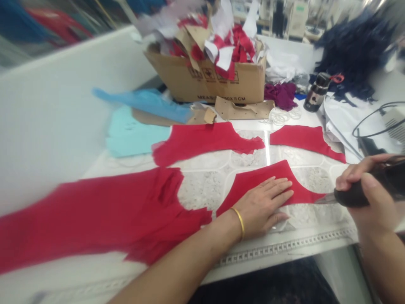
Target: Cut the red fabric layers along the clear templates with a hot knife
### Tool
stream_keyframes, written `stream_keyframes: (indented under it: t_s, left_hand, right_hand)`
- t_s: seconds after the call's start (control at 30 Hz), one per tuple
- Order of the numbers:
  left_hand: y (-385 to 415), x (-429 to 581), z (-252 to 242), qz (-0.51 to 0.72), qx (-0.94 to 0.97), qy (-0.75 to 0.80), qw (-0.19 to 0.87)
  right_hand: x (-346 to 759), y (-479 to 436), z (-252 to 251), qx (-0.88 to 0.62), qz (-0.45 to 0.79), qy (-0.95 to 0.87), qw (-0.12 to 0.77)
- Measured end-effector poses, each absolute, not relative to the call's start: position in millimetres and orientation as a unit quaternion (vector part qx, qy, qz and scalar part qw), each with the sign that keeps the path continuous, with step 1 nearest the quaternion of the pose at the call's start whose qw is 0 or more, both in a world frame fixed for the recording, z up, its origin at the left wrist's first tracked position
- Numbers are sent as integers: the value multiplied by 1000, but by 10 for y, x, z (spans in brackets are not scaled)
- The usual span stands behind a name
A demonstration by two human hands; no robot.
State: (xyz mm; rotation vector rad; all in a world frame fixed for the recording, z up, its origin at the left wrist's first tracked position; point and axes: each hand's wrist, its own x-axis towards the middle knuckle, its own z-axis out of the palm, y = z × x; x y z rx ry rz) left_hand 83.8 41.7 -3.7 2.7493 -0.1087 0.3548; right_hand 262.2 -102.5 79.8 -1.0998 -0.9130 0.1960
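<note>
Red, curve-edged fabric [253, 181] is pressed by the lightly spread left hand [262, 207] near the marbled worktop's [202, 188] front edge, with room around it; a black tool [351, 195] is gripped by the right hand [376, 211].

The left arm [190, 255] comes up from the bottom of the picture. The left hand [257, 207] lies flat right of the middle, palm down, fingers [283, 197] pointing right. At the right edge, the right hand [375, 202] curls in a grip.
</note>
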Motion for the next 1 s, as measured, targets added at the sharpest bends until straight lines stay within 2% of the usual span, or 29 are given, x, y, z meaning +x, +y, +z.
stream_keyframes:
  t_s: [0.3,0.53,0.73,1.0]
  left_hand:
    - [424,836,-30,137,970,-42,194]
    - [422,815,27,187,972,-10,143]
    - [471,598,198,191,975,99,50]
    - [582,19,235,109,954,278,26]
  right_hand:
    - [2715,-1114,778,-523,73,-376,762]
    - [2692,-1115,799,-527,59,-366,765]
    - [2728,-1159,810,-525,48,-358,771]
    - [2837,-1143,777,-597,0,-342,726]
